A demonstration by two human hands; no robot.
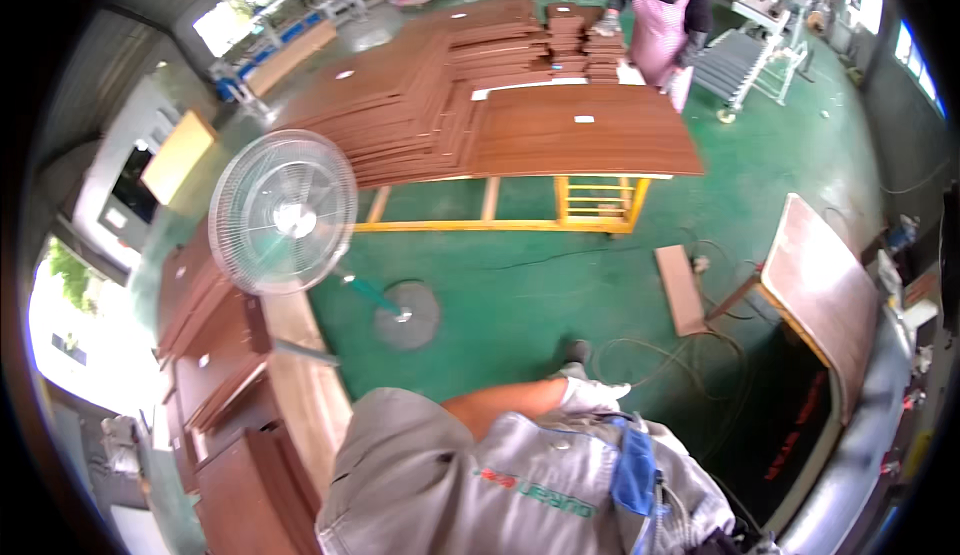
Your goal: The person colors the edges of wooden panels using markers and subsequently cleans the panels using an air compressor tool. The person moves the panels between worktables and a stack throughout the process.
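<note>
My left hand (592,396), in a white glove, crosses in front of my grey work shirt (540,485). Its fingers point right and look stretched out, with nothing visible in them. Past it lies the green floor (490,305). My right hand does not show. Ahead, a yellow-framed trolley (460,225) carries stacked reddish-brown panels; the nearest panel (620,145) bears a small white label. Behind the trolley a co-worker in a pink checked apron (660,25) rests a gloved hand (607,25) by the narrow panel stacks (568,40).
A standing fan (285,213) on a round base (408,315) is at left front. More brown panels (245,485) lie along my left. To the right are a pale-topped table (815,275), a flat board (680,290) and loose cable (670,350) on the floor. A wheeled roller stand (738,60) stands far right.
</note>
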